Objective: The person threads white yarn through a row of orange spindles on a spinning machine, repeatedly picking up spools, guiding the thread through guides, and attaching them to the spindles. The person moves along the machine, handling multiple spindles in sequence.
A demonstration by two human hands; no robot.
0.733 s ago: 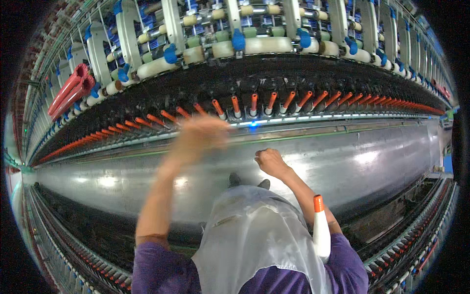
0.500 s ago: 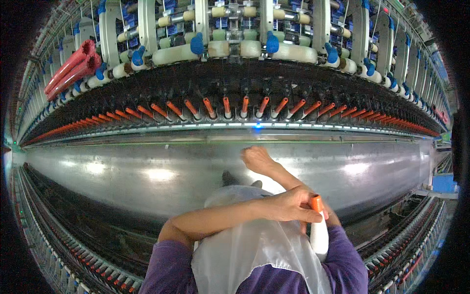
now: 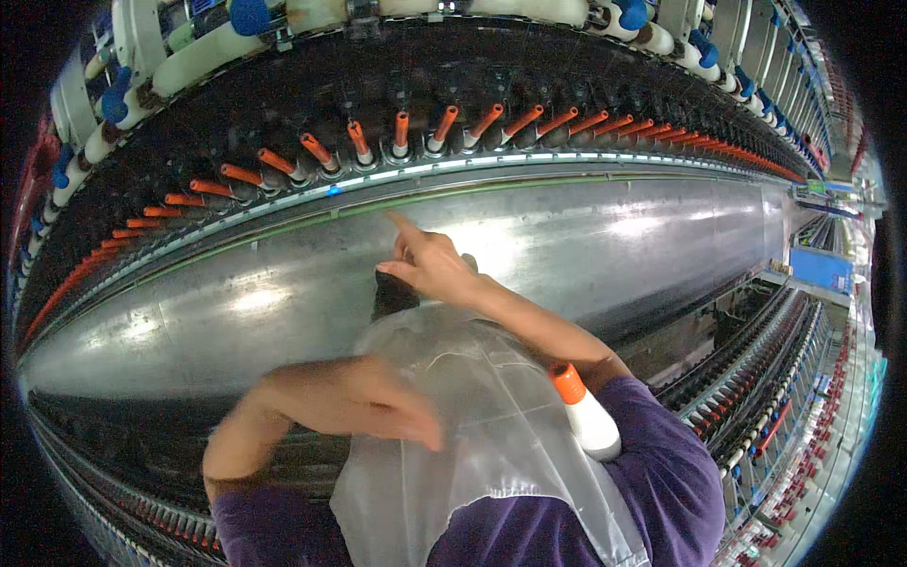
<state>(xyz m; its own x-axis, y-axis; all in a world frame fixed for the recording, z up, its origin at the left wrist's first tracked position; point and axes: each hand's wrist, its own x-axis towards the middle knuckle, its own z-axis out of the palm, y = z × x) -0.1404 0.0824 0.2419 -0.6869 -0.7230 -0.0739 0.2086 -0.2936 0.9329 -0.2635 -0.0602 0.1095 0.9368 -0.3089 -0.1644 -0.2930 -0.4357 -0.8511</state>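
Observation:
My right hand is stretched out above the smooth metal floor, index finger extended, thumb apart and the other fingers curled. I see nothing in it, though a fine thread would be too thin to make out. My left hand hangs in front of the translucent apron, smeared by motion, with its fingers pointing down to the right. Tucked between my right upper arm and the apron is a yarn bobbin with white yarn and an orange tube end. Neither hand touches it.
Ahead runs a long spinning frame with a row of orange-tipped spindles and a pale rail, where a blue light glows. White rollers with blue end pieces lie above. Another machine stands behind me, near a blue box.
My left hand has let go of the bobbin's orange end and swung left. The right hand's index finger is now extended. The view has turned right and tilted; the spindles sit higher and further left.

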